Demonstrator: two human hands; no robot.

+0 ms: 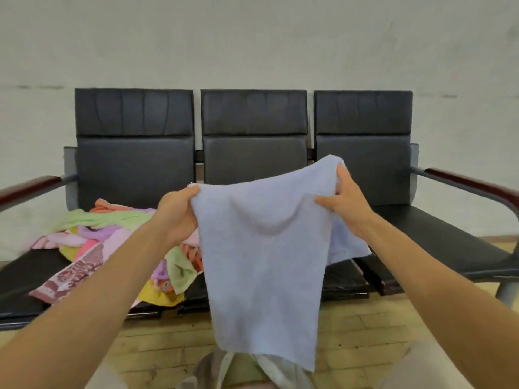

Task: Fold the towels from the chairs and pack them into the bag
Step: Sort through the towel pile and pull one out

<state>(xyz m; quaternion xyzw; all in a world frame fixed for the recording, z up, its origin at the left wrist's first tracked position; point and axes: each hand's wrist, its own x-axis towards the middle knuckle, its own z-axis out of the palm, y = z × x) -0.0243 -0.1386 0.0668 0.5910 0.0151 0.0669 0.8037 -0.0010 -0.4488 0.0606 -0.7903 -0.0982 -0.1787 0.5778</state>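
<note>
A pale blue towel [264, 262] of fuzzy terry cloth hangs in the air in front of the row of chairs [254, 130], before its middle seat. The left hand [178, 211] grips one top corner, its fingers curled round the bunched edge. The right hand [342, 203] pinches the other top corner, thumb on the near face and fingers behind. That corner is held higher and folds over into a soft hump. Between the hands the top edge sags in a shallow curve. Below it the cloth falls in a tapering sheet with a slanted lower hem.

The chairs are three joined seats padded in smooth black leather-like material. Each back is split into two rectangular cushions, and the grey metal frame carries a glossy reddish-brown armrest [463, 183] at either end. On the left seat lies a loose pile of towels [112, 234], crumpled soft cloths in green, pink, lilac, orange and yellow. A maroon-and-white patterned towel [75, 276] droops over that seat's front edge. In front of the chairs, under the blue towel's hem, a pale crumpled fabric thing [269, 366] sits on a floor [168, 346] of light wooden planks. Whether it is the bag cannot be told.
</note>
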